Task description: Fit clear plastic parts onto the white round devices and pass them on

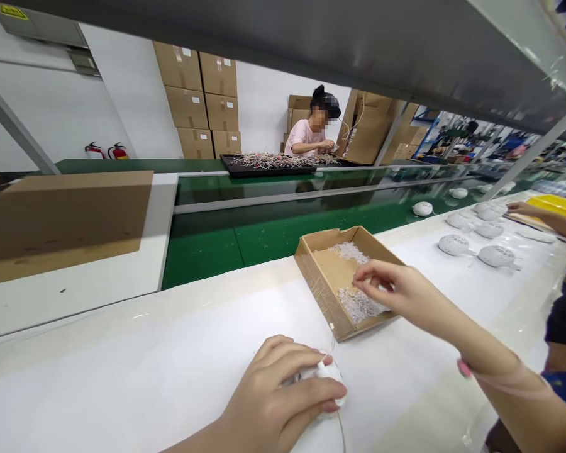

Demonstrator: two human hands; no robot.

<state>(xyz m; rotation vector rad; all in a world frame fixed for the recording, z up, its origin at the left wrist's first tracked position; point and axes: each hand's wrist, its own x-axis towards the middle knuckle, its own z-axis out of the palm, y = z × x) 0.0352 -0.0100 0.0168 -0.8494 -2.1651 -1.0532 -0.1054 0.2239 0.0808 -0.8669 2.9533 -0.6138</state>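
Observation:
My left hand [287,390] is closed over a small white rounded plastic piece [331,375] on the white table. A thin pale wire runs out from that piece, and my palm and fingers cover much of it. Above a shallow cardboard box [318,283], my right hand [389,286] has thumb and fingertips pinched together. Whatever is between those fingertips, if anything, is too small to make out. Inside the box lie two heaps of tiny clear plastic parts [358,305], one near and one far.
Several white rounded units [496,255] lie on the table to the right, beside another person's arm [542,214] and a yellow tray [559,206]. Beyond the table runs a green conveyor [264,233]. Across it, a person [304,135] works behind a black tray [273,170] of wires. A grey shelf [311,38] overhangs.

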